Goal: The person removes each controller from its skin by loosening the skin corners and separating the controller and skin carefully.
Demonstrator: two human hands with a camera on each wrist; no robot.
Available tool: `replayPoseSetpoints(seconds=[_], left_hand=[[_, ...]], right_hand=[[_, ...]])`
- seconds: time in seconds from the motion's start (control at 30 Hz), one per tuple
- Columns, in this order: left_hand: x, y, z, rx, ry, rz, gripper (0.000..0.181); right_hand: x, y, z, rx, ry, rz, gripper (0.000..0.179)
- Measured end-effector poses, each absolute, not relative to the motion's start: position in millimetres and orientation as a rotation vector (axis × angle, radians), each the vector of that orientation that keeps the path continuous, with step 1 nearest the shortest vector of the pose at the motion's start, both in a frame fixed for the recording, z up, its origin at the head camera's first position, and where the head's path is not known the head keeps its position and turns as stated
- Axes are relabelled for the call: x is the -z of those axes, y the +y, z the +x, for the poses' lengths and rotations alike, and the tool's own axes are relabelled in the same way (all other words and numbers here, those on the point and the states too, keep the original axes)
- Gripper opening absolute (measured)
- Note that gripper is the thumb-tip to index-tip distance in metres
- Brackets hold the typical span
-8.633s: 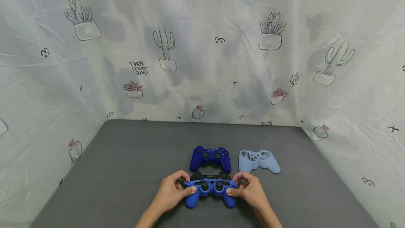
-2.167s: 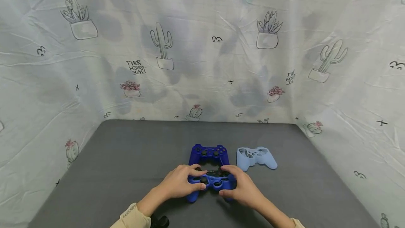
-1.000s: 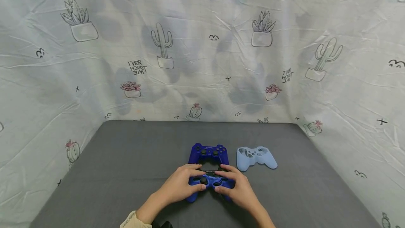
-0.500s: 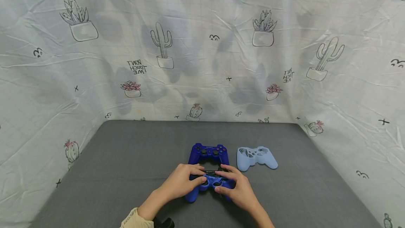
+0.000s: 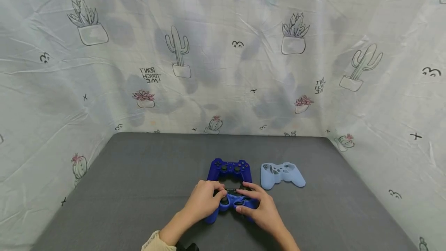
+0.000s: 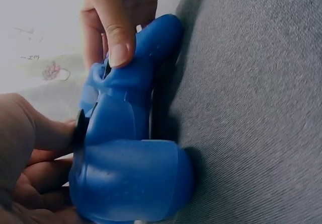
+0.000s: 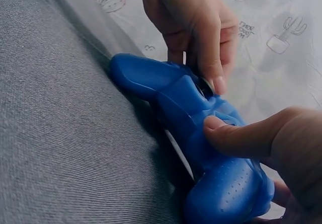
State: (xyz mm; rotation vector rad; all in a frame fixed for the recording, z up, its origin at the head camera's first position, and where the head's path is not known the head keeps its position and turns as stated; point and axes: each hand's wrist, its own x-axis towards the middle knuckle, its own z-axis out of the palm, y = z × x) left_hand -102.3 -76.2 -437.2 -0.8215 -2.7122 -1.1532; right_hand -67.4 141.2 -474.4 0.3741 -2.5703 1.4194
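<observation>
A black game controller (image 5: 231,191) with a blue silicone sleeve (image 5: 230,201) over its front and handles lies before me in the head view. My right hand (image 5: 265,209) grips its right side, thumb on the sleeve's front edge and fingers along the back. On the other side, my left hand (image 5: 205,200) holds the controller's left part, its thumb by the left stick. The left wrist view shows the sleeve-covered handle (image 6: 131,181) close up, the left thumb beside a black stick cap (image 6: 80,128). In the right wrist view, the right thumb (image 7: 226,133) presses the sleeve.
Just behind stands a dark blue controller (image 5: 214,171), close to the held one. A light blue silicone sleeve (image 5: 294,177) lies to its right. Everything rests on a grey cloth-covered table (image 5: 156,165), with a printed curtain (image 5: 223,69) round the back and sides.
Both hands earlier pinched the sleeve's outer corners and now reach further in over the controller. In the last second the left thumb has moved up to the left stick; the right hand hardly moved.
</observation>
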Motion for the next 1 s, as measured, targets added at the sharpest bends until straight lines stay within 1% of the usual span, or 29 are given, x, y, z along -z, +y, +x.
replayPoseSetpoints(seconds=[0.17,0.37,1.0], left_hand=[[442.0,-73.8,-99.9,1.194,-2.671,-0.769,0.009],[445.6,-73.8,-99.1,1.248,-2.625,-0.772,0.011],[445.6,-85.9,-100.0,1.567,-2.588,-0.891,0.015]], right_hand=[[475.8,140.2,-66.7,-1.427,-2.558,0.353,0.043],[474.2,139.8,-67.5,-1.421,-2.563,0.321,0.042],[471.2,136.3,-67.4,-1.396,-2.555,0.281,0.041]])
